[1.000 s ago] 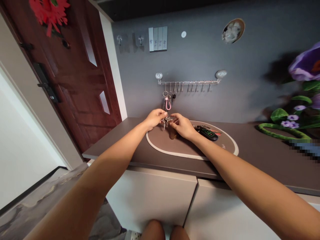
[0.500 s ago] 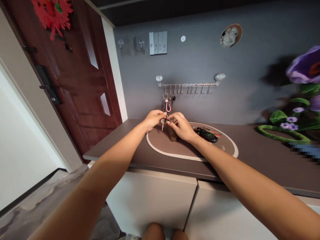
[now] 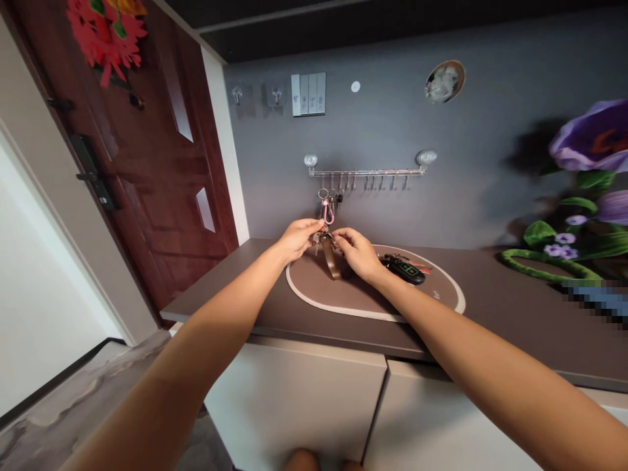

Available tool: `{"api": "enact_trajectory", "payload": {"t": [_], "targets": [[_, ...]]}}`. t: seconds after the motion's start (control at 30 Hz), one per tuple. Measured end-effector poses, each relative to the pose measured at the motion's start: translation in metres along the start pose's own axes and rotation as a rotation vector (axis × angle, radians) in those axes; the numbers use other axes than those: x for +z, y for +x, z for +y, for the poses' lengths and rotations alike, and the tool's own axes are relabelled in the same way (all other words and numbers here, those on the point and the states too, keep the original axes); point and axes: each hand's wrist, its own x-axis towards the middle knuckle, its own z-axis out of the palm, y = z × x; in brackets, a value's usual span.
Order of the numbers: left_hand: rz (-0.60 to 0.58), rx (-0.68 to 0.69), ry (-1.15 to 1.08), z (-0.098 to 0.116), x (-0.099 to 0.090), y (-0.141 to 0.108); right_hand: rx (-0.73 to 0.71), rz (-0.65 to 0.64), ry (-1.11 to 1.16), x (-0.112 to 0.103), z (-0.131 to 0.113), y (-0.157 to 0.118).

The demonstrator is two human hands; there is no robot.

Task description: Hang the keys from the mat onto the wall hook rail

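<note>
Over the mat, my left hand (image 3: 298, 239) pinches the top of a bunch of keys (image 3: 317, 243). Close on its right, my right hand (image 3: 362, 254) has its thumb and fingers drawn together at the other side of the same bunch; the exact piece between them is too small to make out. A brown strap (image 3: 332, 264) dangles from the bunch between both hands. Just behind, a pink clip-like loop (image 3: 328, 213) hangs with other key rings from a clear hook rail (image 3: 367, 173). A black car key fob (image 3: 408, 269) lies to the right of my right hand.
The oval brown mat (image 3: 314, 298) with a pale border lies on the dark countertop (image 3: 220, 275). More keys (image 3: 392, 257) rest beside the fob. Purple plush flowers (image 3: 589, 140) stand at the right. A red-brown door (image 3: 147, 176) is at the left, and white cabinets (image 3: 304, 392) are below.
The brown strap now hangs in fuller view below the keys. My right fingers have shifted slightly right and down from the bunch's middle. The camera view has tilted a little.
</note>
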Motion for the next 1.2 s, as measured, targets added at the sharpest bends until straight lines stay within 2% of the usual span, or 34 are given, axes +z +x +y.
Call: {"api": "enact_trajectory", "payload": {"t": [0.3,0.53,0.67,1.03,1.2], "targets": [[0.002,-0.004,-0.045,0.001,0.012,-0.006,0.004,-0.028,0.194,0.003,-0.005,-0.002],[0.014,-0.011,-0.037,-0.002,0.016,-0.007,0.038,0.041,0.247,0.003,-0.003,0.0],[0.016,-0.024,-0.008,-0.002,0.018,-0.009,0.109,0.065,0.303,0.001,-0.007,0.0],[-0.042,-0.001,-0.069,-0.005,0.016,-0.007,0.182,0.074,0.367,-0.005,-0.012,0.0],[0.024,-0.008,-0.102,-0.007,0.013,-0.005,0.189,0.122,0.416,-0.008,-0.003,0.005]]}}
